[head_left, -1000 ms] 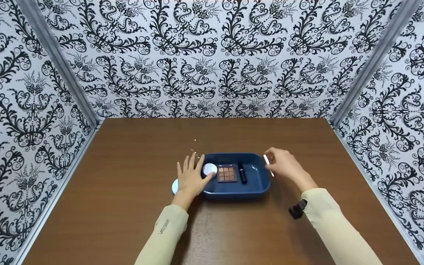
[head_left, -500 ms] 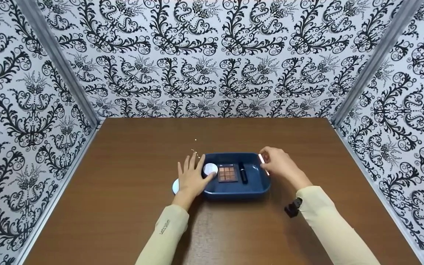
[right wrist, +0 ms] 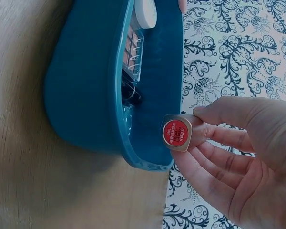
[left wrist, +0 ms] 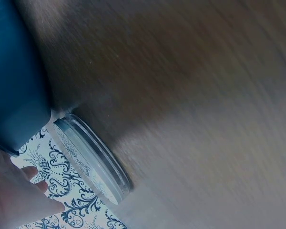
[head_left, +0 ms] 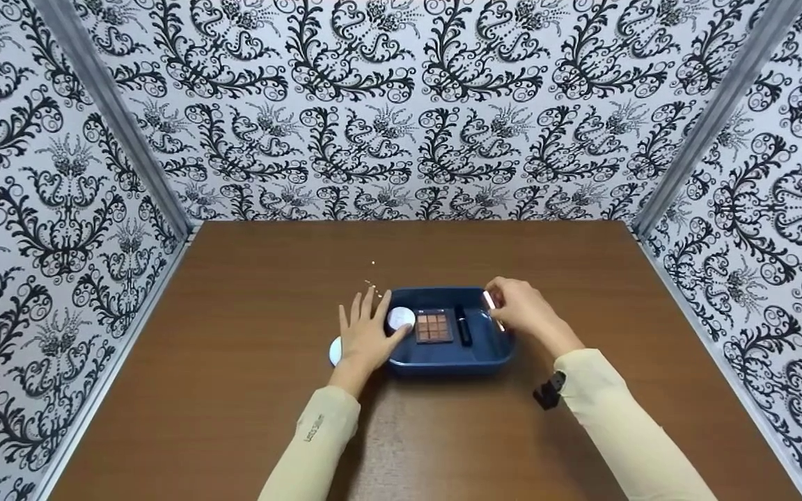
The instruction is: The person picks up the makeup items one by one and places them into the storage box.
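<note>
My right hand (head_left: 523, 306) pinches a lipstick tube (head_left: 489, 300) over the right end of a blue plastic tub (head_left: 443, 367). In the right wrist view, the square gold base of the lipstick tube (right wrist: 177, 133) shows a red label. My left hand (head_left: 365, 341) rests at the tub's left rim, fingers spread and straight, thumb reaching over the inside. Within the tub lie a white-lidded round jar (head_left: 401, 318), an eyeshadow palette (head_left: 434, 327) and a slim black tube (head_left: 464, 327). The jar is partly behind the left thumb.
Just left of the tub, partly behind my left hand, a round mirror-like disc (head_left: 335, 351) stands on the brown wooden table (head_left: 269, 278); its face (left wrist: 93, 162) reflects the wallpaper. A thin gold chain (head_left: 374, 286) lies behind the left fingertips. Patterned walls (head_left: 401, 139) enclose the table.
My right hand has moved left with the lipstick, from outside the tub's right rim to over its inside. My left hand stays at the left rim.
</note>
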{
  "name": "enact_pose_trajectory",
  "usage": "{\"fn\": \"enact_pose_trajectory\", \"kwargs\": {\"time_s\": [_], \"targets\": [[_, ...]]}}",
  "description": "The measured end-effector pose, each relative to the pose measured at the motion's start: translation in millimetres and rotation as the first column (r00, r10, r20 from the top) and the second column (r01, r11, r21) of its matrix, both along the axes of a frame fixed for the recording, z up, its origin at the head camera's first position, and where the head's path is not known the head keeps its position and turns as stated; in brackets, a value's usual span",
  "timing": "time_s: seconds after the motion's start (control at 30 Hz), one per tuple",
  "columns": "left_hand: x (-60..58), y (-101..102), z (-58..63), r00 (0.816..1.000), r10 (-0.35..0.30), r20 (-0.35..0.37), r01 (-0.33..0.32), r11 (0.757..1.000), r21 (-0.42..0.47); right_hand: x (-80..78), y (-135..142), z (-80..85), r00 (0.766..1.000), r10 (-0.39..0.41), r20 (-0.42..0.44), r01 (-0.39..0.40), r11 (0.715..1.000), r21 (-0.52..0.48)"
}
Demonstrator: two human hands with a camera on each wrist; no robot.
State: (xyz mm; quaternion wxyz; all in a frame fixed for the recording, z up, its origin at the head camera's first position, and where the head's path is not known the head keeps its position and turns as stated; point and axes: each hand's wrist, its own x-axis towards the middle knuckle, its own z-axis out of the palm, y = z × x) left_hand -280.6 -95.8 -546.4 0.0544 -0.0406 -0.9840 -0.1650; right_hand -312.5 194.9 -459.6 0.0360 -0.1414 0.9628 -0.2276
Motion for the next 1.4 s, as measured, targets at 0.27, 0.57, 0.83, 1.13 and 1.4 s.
{"fn": "enact_pose_trajectory", "kwargs": {"time_s": [0.27, 0.57, 0.83, 1.13, 1.4], "targets": [[-0.9, 2, 1.9, 1.0, -0.005, -0.004, 0.005, 1.0, 0.026, -3.2, -2, -4.3, 1.0, 0.003, 0.016, -0.003, 1.0, 0.005], [-2.3, 1, 1.6, 1.0, 0.0, -0.012, 0.0, 1.0, 0.009, -4.0, -7, -9.9, 0.995, 0.0, 0.095, 0.004, 0.999, -0.039], [-1.5, 1, 0.3, 1.0, 0.0, -0.026, 0.0, 1.0, 0.021, -7.4, -10, -18.4, 0.997, 0.016, 0.08, -0.016, 1.0, -0.002], [-2.5, 1, -3.1, 1.0, 0.002, -0.024, -0.002, 1.0, 0.019, -11.6, -15, -21.8, 0.993, 0.007, 0.118, -0.009, 1.0, 0.009], [-3.4, 1, -4.4, 1.0, 0.004, -0.016, -0.003, 1.0, 0.019, -15.0, -18, -24.8, 0.995, 0.022, 0.093, -0.027, 0.998, 0.05]]}}
